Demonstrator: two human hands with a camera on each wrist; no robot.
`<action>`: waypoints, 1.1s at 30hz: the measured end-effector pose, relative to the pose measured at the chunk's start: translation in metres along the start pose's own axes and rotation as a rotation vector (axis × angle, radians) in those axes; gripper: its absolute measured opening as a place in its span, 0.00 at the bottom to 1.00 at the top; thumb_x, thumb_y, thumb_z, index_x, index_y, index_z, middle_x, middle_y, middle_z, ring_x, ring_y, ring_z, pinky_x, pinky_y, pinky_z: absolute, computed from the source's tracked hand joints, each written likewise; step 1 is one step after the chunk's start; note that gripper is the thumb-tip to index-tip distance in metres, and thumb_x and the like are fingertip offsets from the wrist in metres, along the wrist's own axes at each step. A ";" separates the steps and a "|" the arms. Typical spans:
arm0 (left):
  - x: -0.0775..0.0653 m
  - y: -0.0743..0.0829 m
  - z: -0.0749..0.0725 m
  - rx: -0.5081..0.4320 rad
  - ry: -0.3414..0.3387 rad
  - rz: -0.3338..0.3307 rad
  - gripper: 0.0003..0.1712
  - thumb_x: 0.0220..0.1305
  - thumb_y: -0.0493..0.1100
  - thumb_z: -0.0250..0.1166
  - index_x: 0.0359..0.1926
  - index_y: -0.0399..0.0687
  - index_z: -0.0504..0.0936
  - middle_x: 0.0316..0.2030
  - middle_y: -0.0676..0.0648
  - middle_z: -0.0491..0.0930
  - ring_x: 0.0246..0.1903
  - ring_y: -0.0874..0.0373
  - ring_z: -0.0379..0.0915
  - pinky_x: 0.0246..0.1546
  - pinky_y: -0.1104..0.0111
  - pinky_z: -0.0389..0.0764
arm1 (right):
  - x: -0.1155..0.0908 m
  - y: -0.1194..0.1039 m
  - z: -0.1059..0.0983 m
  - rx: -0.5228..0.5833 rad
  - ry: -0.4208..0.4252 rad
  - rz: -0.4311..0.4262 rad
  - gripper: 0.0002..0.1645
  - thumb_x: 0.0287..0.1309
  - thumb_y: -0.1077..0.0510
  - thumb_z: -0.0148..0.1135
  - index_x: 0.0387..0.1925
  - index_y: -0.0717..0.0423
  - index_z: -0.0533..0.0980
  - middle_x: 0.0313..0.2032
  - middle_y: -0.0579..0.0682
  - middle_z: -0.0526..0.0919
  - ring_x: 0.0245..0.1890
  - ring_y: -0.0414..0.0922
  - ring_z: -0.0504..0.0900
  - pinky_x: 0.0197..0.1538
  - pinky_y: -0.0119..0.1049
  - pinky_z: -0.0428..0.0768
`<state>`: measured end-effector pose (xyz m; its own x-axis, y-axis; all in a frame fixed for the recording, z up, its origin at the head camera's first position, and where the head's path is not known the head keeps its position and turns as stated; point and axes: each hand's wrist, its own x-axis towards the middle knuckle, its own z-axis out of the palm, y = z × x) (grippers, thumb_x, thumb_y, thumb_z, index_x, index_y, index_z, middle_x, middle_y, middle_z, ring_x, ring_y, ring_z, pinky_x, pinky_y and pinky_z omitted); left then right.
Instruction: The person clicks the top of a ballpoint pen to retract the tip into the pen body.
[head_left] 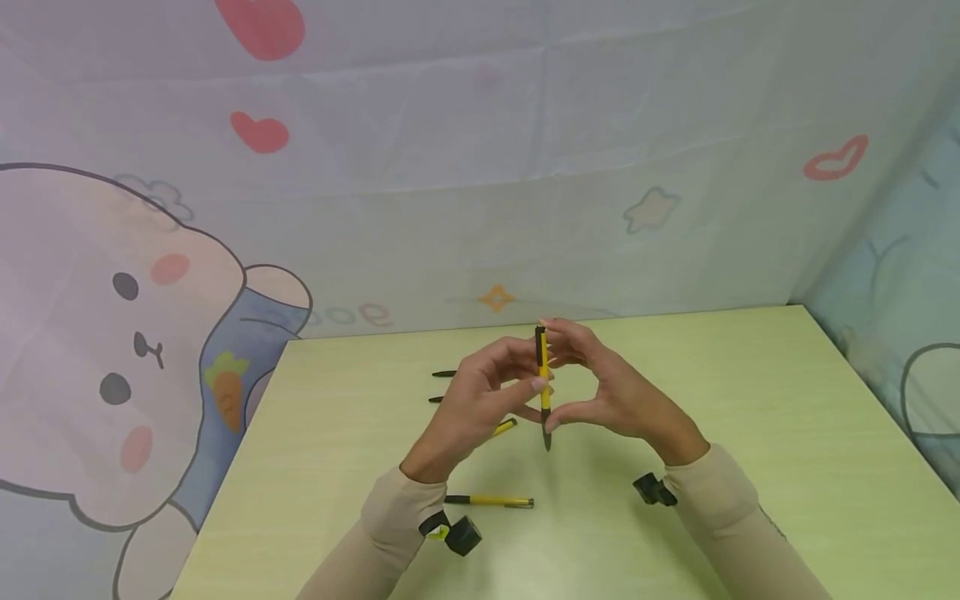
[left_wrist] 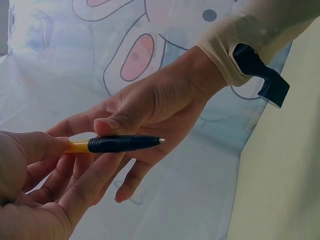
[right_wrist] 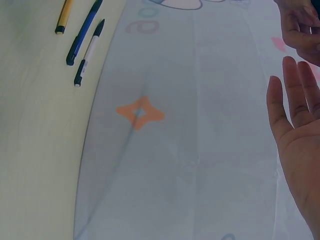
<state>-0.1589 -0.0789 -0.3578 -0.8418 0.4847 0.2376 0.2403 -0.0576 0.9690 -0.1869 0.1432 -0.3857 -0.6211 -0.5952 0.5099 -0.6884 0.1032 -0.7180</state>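
Both hands hold up a yellow-and-black ballpoint pen (head_left: 544,392), upright with its tip down, above the table. My left hand (head_left: 483,392) pinches the yellow barrel near its middle. At the pen's top is a fingertip of my right hand (head_left: 622,392), while the right thumb lies against the black grip near the tip. In the left wrist view the writing point shows on the pen (left_wrist: 125,143), with the left hand (left_wrist: 35,185) on the barrel and the right hand (left_wrist: 155,105) behind. The right wrist view shows several straight fingers on the right hand (right_wrist: 305,145).
On the table (head_left: 750,400) lie a yellow pen (head_left: 487,501) nearest the front, another yellow pen (head_left: 504,427) partly behind my left hand, and a blue pen (right_wrist: 82,37) beside a white pen (right_wrist: 90,52). A patterned cloth (head_left: 450,167) hangs behind the table.
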 end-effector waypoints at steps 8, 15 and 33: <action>0.000 0.002 0.000 0.002 -0.006 0.006 0.19 0.71 0.33 0.63 0.61 0.35 0.75 0.47 0.39 0.78 0.49 0.50 0.78 0.36 0.51 0.88 | 0.001 0.001 0.000 0.008 0.003 -0.010 0.68 0.41 0.62 0.83 0.78 0.48 0.51 0.61 0.49 0.76 0.62 0.45 0.75 0.66 0.40 0.74; 0.000 0.003 -0.001 0.001 -0.011 0.010 0.19 0.71 0.32 0.63 0.61 0.35 0.75 0.47 0.40 0.79 0.49 0.50 0.78 0.37 0.51 0.88 | 0.001 0.001 0.001 0.013 0.005 -0.013 0.68 0.40 0.63 0.83 0.78 0.51 0.51 0.61 0.50 0.75 0.62 0.45 0.75 0.67 0.41 0.74; 0.000 0.001 -0.002 -0.003 -0.015 0.010 0.19 0.71 0.32 0.62 0.60 0.34 0.75 0.47 0.40 0.79 0.49 0.50 0.78 0.36 0.51 0.88 | 0.000 0.002 0.002 0.040 0.006 -0.001 0.66 0.43 0.64 0.82 0.78 0.51 0.52 0.62 0.49 0.74 0.63 0.46 0.74 0.68 0.38 0.73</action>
<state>-0.1600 -0.0808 -0.3567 -0.8317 0.4975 0.2467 0.2478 -0.0650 0.9666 -0.1878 0.1419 -0.3877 -0.6229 -0.5902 0.5135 -0.6734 0.0703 -0.7360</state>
